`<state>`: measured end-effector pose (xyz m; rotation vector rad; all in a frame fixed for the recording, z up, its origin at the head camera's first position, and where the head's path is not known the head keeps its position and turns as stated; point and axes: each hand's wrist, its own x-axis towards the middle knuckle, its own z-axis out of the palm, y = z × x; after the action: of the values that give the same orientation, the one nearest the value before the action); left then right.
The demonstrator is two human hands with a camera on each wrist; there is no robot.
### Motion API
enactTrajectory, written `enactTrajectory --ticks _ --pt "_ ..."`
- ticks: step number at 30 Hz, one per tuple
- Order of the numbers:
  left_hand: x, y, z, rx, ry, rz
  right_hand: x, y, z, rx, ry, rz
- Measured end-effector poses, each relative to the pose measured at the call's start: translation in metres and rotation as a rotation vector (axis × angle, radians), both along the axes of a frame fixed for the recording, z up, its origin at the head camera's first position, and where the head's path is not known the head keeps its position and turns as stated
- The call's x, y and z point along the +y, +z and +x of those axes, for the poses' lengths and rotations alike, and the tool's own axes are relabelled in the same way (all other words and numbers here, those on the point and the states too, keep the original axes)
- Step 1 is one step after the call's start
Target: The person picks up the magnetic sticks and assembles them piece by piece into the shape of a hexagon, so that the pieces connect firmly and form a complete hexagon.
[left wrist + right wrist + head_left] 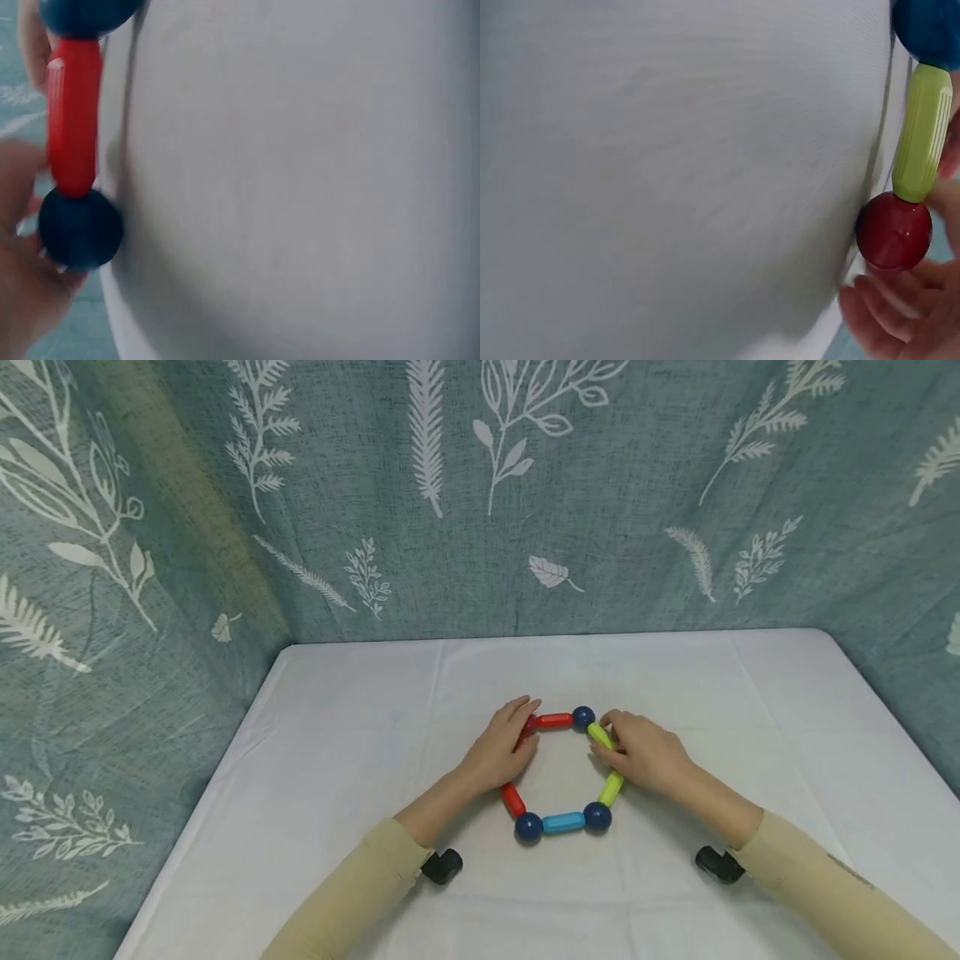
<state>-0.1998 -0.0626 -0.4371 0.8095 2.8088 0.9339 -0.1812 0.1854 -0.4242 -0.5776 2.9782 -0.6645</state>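
Observation:
A closed ring of toy building rods and balls lies on the table. My left hand (498, 747) covers its left corner, holding a dark blue ball (81, 229) joined to a red rod (73, 120). At the right corner, my right hand (647, 750) holds a red ball (894, 231) between two yellow-green rods (612, 787). In the head view both held balls are hidden by the hands. A light blue rod (563, 822) links two blue balls (528, 828) on the near side. Another red rod (555, 720) meets a blue ball (583, 718) at the far side.
The ring rests on a white cloth-covered table (360, 710). A teal curtain (465, 568) with white leaf prints rises behind the table and at its sides. Black wrist cameras (442, 866) sit under both forearms.

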Motion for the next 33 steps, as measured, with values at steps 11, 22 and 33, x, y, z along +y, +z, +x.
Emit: enactTrajectory --ticks 11,22,33 --pt "-0.032 0.01 0.02 -0.044 -0.29 -0.232 0.011 0.0 0.031 0.012 0.43 -0.074" --pt "-0.024 0.002 0.02 -0.143 -0.243 -0.17 0.018 -0.003 0.035 -0.06 0.453 -0.049" --pt "-0.025 0.001 0.022 -0.108 -0.244 -0.164 0.023 -0.002 0.03 -0.004 0.253 -0.177"
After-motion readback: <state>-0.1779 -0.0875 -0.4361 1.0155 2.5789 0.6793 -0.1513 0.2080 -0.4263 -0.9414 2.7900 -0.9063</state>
